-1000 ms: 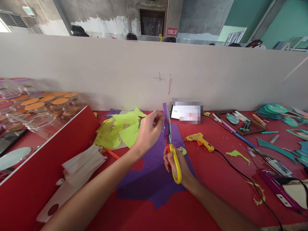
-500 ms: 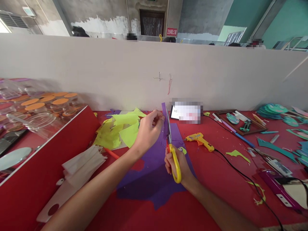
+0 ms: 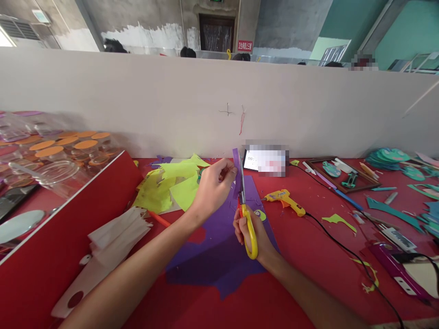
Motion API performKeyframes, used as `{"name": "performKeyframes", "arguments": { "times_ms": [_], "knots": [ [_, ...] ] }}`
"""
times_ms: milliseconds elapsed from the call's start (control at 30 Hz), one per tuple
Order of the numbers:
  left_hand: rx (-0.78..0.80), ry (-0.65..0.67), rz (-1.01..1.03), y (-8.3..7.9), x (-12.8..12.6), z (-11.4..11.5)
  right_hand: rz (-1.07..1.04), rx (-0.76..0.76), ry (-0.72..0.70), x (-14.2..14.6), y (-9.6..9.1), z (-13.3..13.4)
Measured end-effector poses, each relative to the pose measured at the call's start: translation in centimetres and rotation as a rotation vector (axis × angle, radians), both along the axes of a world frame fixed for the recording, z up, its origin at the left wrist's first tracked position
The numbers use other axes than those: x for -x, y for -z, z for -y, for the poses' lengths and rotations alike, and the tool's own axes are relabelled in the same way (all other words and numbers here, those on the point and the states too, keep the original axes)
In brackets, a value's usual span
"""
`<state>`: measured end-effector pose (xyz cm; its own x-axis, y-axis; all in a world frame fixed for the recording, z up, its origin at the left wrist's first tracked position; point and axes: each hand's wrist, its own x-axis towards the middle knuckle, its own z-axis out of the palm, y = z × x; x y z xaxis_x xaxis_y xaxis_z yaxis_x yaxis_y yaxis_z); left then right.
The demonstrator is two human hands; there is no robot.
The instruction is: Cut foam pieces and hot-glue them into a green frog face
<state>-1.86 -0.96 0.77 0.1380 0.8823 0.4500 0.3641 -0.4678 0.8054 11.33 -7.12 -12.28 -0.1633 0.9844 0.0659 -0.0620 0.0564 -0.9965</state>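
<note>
My left hand pinches a narrow purple strip and holds it upright above the table. My right hand grips yellow-handled scissors, whose blades point up along the right side of the strip and touch it. Both hands hover over a large purple sheet that lies flat on the red table. Small purple scraps lie on the sheet near the blades.
Yellow-green paper offcuts lie to the left, with folded white paper near them. A yellow glue gun with a black cord lies to the right. A red divider and lidded plastic jars stand at left, teal cut-outs far right.
The scissors have edged slightly upward along the purple strip. Both hands otherwise stay where they were.
</note>
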Motion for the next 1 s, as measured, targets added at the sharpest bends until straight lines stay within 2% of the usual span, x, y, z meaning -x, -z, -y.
{"name": "performKeyframes", "arguments": {
  "times_ms": [100,333,700,1000],
  "knots": [
    [0.021,0.0,0.008,-0.2,0.0,0.0,-0.014,-0.037,-0.015,0.0,-0.2,0.1],
    [0.04,0.014,0.044,-0.7,0.6,-0.2,-0.016,-0.02,-0.005,0.0,-1.4,0.4],
    [0.009,-0.024,0.065,0.1,0.4,-0.6,0.015,-0.033,-0.034,0.1,-1.0,0.8],
    [-0.003,-0.035,0.049,-0.2,0.4,-0.3,0.016,0.019,-0.013,0.3,-1.6,1.1]
  ]
}}
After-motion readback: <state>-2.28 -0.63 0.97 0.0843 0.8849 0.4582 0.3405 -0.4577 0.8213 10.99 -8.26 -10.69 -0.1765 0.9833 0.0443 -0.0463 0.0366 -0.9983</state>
